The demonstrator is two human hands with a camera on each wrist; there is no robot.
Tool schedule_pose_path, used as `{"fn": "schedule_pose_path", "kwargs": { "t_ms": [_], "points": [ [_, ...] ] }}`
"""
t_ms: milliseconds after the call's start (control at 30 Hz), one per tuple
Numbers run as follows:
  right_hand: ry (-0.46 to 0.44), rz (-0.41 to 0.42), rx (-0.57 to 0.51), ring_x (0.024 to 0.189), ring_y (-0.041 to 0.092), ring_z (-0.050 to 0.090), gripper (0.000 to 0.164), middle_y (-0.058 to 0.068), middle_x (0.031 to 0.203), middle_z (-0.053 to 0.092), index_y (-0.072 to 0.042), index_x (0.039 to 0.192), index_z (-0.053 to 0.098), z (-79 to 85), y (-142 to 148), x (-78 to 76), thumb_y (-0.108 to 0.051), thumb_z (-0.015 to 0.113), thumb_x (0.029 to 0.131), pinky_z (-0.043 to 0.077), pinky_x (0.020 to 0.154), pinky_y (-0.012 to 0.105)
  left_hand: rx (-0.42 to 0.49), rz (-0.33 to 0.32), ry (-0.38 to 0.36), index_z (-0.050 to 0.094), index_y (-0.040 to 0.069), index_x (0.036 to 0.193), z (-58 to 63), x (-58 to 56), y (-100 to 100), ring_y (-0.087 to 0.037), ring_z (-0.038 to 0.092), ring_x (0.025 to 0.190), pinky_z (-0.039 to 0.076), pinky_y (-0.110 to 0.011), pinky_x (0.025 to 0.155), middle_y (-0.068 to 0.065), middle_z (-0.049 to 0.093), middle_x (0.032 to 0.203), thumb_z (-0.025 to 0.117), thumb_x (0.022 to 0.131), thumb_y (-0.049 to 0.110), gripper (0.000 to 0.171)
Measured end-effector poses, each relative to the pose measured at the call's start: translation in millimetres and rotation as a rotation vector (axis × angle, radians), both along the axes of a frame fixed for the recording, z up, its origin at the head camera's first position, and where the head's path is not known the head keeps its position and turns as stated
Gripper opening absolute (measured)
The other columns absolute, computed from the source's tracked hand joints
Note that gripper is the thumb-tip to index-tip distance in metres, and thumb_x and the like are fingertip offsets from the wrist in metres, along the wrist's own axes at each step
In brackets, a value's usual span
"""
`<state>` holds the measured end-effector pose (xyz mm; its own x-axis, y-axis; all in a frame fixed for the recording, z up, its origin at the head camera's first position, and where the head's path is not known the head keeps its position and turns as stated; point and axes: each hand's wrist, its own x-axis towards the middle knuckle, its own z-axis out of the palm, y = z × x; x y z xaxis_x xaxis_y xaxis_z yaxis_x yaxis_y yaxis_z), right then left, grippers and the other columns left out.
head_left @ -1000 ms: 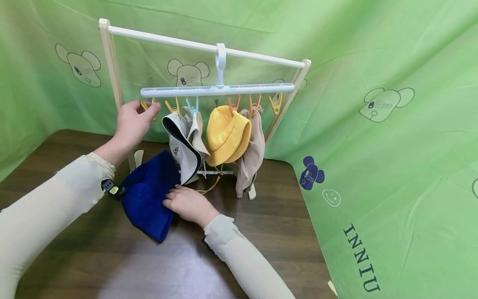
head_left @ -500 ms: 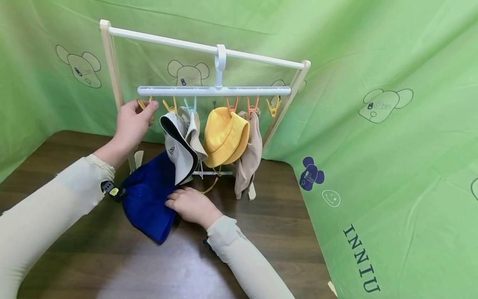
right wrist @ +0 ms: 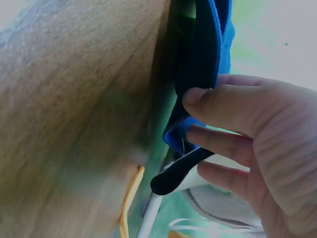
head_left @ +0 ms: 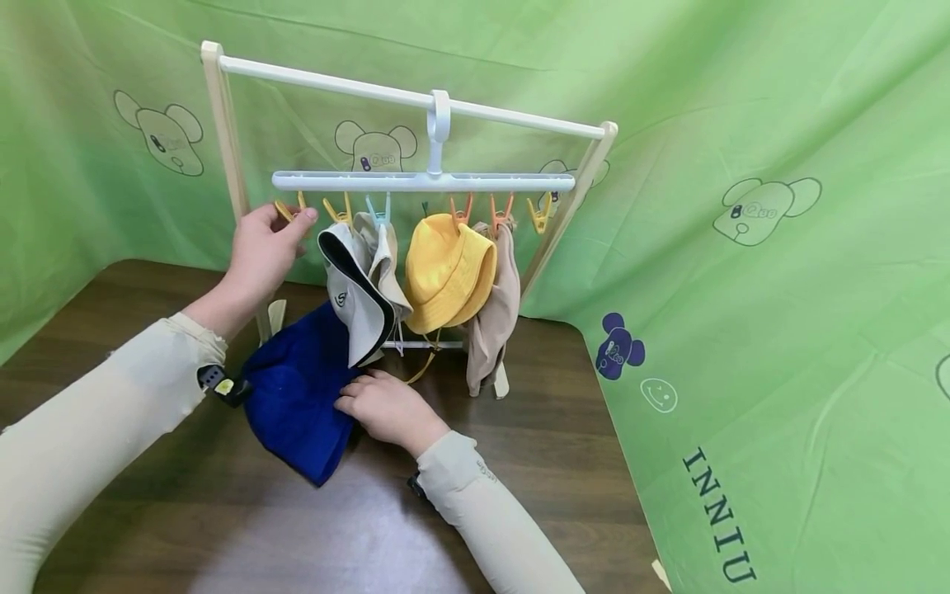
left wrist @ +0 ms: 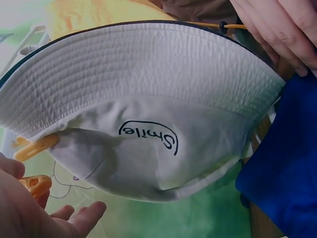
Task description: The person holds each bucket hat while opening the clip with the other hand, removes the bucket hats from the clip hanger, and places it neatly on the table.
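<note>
My left hand [head_left: 265, 246] is up at the left end of the white hanger bar [head_left: 334, 180], pinching a yellow clothespin [left wrist: 35, 185] between thumb and fingers. Below it, my right hand [head_left: 389, 410] holds the edge of a dark blue hat [head_left: 297, 394]. The right wrist view has the thumb on one side of the blue cloth [right wrist: 198, 64] and fingers behind it. Beside my hands hangs a white bucket hat [left wrist: 148, 134] marked "Smile", clipped by another yellow clothespin [head_left: 338, 210]. Part of the blue hat is hidden behind the white one.
A yellow hat [head_left: 445, 272] and a beige hat [head_left: 499, 309] hang from orange clothespins farther right. At the right end dangles a yellow clothespin [head_left: 540, 216]. The rack's top rail [head_left: 326, 81] carries the hanger. Green printed cloth [head_left: 742, 124] surrounds the brown table [head_left: 475, 511].
The hanger and its hats have swung slightly left and down. My right hand has shifted a little to the right with the blue hat's edge. My left hand keeps its pinch on the clothespin.
</note>
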<state>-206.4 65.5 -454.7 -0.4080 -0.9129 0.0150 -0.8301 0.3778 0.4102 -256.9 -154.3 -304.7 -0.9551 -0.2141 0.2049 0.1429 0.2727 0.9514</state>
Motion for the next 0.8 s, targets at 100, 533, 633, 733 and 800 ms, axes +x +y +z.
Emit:
{"fn": "schedule_pose_path", "kwargs": {
  "t_ms": [100, 533, 633, 733, 800],
  "points": [
    [-0.006, 0.000, -0.017, 0.123, 0.009, 0.061, 0.027, -0.012, 0.128, 0.069, -0.028, 0.124, 0.071, 2.2, 3, 1.1, -0.018, 0.060, 0.101, 0.045, 0.107, 0.032, -0.037, 0.000, 0.006, 0.064, 0.005, 0.116, -2.6, 3.3, 0, -0.014, 0.060, 0.080, 0.047, -0.021, 0.066, 0.007, 0.061, 0.092, 0.061, 0.100, 0.050, 0.048],
    [-0.059, -0.021, -0.100, 0.126, 0.009, 0.060, 0.032, -0.009, 0.131, 0.069, -0.024, 0.131, 0.070, 13.3, 15, -0.8, -0.017, 0.062, 0.101, 0.043, 0.110, 0.031, -0.036, -0.020, 0.008, 0.070, -0.001, 0.113, -6.7, 7.1, -1, -0.001, 0.062, 0.068, 0.050, -0.019, 0.071, 0.011, 0.069, 0.088, 0.063, 0.100, 0.045, 0.048],
    [-0.085, -0.030, -0.149, 0.125, 0.011, 0.062, 0.031, -0.008, 0.130, 0.070, -0.023, 0.130, 0.071, 16.2, 17, -1.3, -0.018, 0.064, 0.100, 0.044, 0.110, 0.032, -0.062, -0.053, -0.038, 0.067, -0.001, 0.127, -8.5, 8.5, -3, 0.001, 0.064, 0.073, 0.051, -0.019, 0.077, -0.005, 0.072, 0.113, 0.058, 0.102, 0.046, 0.053],
    [-0.106, -0.041, -0.189, 0.123, 0.012, 0.063, 0.031, -0.008, 0.128, 0.070, -0.023, 0.129, 0.071, 19.9, 20, -1.1, -0.019, 0.066, 0.099, 0.044, 0.110, 0.032, -0.089, -0.083, -0.066, 0.064, 0.000, 0.134, -12.5, 10.8, -7, 0.004, 0.065, 0.075, 0.051, -0.018, 0.077, -0.018, 0.065, 0.131, 0.052, 0.105, 0.043, 0.053],
    [-0.115, -0.051, -0.211, 0.123, 0.013, 0.063, 0.031, -0.008, 0.128, 0.071, -0.022, 0.129, 0.071, 22.5, 21, -1.0, -0.020, 0.068, 0.098, 0.044, 0.110, 0.032, -0.080, -0.101, -0.062, 0.062, -0.001, 0.135, -15.6, 11.0, -8, 0.005, 0.065, 0.076, 0.052, -0.016, 0.075, -0.020, 0.064, 0.134, 0.052, 0.106, 0.040, 0.051]
  ]
}}
